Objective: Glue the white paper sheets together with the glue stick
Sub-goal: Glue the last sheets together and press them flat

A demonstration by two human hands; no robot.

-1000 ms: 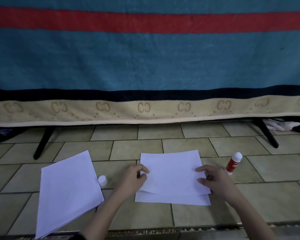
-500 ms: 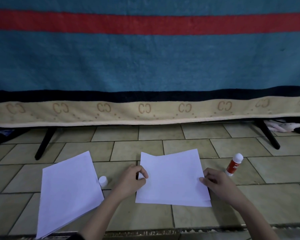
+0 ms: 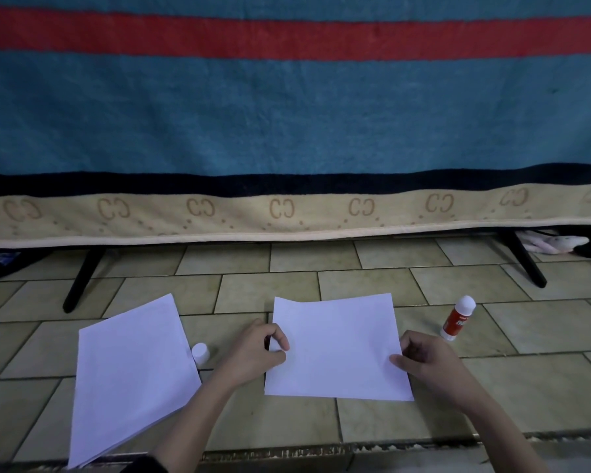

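On a floor of pale, beige-green tiles (image 3: 543, 380), a person works with both hands at a set of white paper sheets (image 3: 336, 349) lying flat directly ahead. The sheets sit squared one on another, so that only the top sheet shows, its far left corner slightly uneven. The left hand (image 3: 253, 353) pinches the left edge of the sheets between thumb and curled fingers, about midway along that side. The right hand (image 3: 427, 361) has its fingers curled at the right edge, its thumb lying on the top sheet; both forearms reach in from the bottom of the view.

A red glue stick (image 3: 457, 317) with a white rounded top stands slightly tilted on the tiles just beyond the right hand, apart from the paper. Its small white cap (image 3: 199, 352) rests on the floor between the left hand and a second stack of white paper (image 3: 130, 373), which lies angled to the left, its near corner running toward the bottom edge.

Behind, a blue blanket (image 3: 287, 114) with a red stripe, a dark band and a cream patterned border hangs over a frame on black legs (image 3: 82, 278), blocking the view beyond. Something pale lies beneath it at far right, too dim to identify.
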